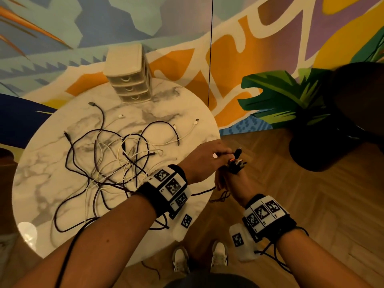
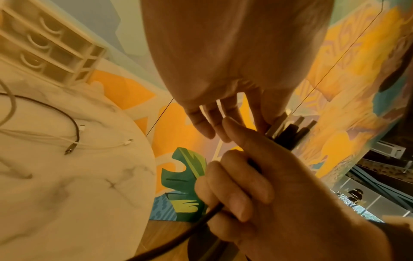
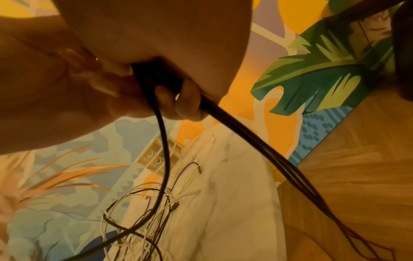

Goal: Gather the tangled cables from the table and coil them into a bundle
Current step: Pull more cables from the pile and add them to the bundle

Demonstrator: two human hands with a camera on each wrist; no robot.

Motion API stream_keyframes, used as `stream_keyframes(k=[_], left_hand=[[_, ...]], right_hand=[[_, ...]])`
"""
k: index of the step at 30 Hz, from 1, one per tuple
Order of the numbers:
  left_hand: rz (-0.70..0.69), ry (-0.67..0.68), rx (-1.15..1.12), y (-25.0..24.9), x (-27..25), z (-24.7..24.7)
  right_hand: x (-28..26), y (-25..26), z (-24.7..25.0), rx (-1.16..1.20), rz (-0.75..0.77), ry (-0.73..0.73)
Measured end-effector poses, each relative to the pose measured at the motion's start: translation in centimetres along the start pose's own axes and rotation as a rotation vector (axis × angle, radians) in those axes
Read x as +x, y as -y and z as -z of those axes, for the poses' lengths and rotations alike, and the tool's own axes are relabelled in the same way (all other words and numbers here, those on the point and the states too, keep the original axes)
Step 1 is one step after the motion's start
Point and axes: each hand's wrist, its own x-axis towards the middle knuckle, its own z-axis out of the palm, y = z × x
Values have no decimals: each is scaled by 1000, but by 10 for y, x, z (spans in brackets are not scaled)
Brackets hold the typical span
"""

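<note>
A tangle of black and white cables (image 1: 116,163) lies spread over the round marble table (image 1: 187,113). Just past the table's right edge my right hand (image 1: 232,173) grips a bunch of black cables, with their plug ends (image 1: 238,161) sticking up out of the fist. My left hand (image 1: 227,153) reaches across and pinches those plug ends (image 2: 290,130) from above. In the right wrist view my fingers (image 3: 167,98) curl round the black cables (image 3: 245,141). Several strands hang toward the floor, and one loops back to the pile on the table.
A small cream drawer unit (image 1: 131,77) stands at the table's far edge. A dark potted plant (image 1: 315,146) sits on the wooden floor to the right. A thin black cord (image 1: 210,50) hangs down the painted wall. My shoes (image 1: 199,258) are by the table's near edge.
</note>
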Motion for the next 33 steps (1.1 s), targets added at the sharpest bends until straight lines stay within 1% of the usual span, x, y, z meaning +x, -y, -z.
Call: stream_keyframes(k=[3,5,7,9,11,12,14,15,17,18,19,21,22,23,24,26,27,28,29,30,31,32,33], left_hand=[[26,35,-49,3,-2,3],[68,24,-124,7,-5,6],[92,-4,-160,12,-8,6],[55,-35,-113,11,-11,4],[18,-25,-110,6,-11,2],[9,-22,-132,4,-11,1],[6,-56,-143,4,-12,-2],[10,-91,-90,7,-14,-5],[45,-136,86,19,-22,-10],[93,-114,189,27,-29,-13],[154,-43,304,40,-38,-15],[303,196,561,71,-60,-13],[361,285,663,88,-71,-7],[406,311,721,104,-82,3],[441,299,744,120,-95,17],[492,218,767,143,-116,53],[539,141,775,151,-125,72],[587,25,762,157,-133,90],[625,-116,724,159,-135,106],[640,-263,649,155,-137,117],[640,-386,554,146,-127,121],[619,-493,466,131,-115,121],[581,-578,399,114,-102,117]], right_hand=[[0,7,-4,-11,-32,-9],[1,13,-7,23,-73,-46],[5,17,-10,51,-83,-29],[7,15,-11,11,-86,11],[8,10,-9,-13,-87,15],[8,8,-9,-1,-110,-10],[10,6,-8,56,-178,-130],[12,7,-8,82,-192,-202],[17,9,-4,134,-136,-319],[20,11,0,219,-104,-374],[23,13,6,346,-87,-404],[28,17,21,645,-100,-386],[30,17,30,772,-123,-379],[32,16,40,866,-142,-390],[33,13,51,943,-147,-404],[37,6,71,1037,-124,-470],[38,3,79,1026,-105,-547],[40,2,84,973,-79,-631],[42,1,85,901,-52,-711],[43,6,78,811,-25,-761],[41,9,72,687,7,-799],[39,15,60,523,36,-786],[35,23,43,323,41,-715]])
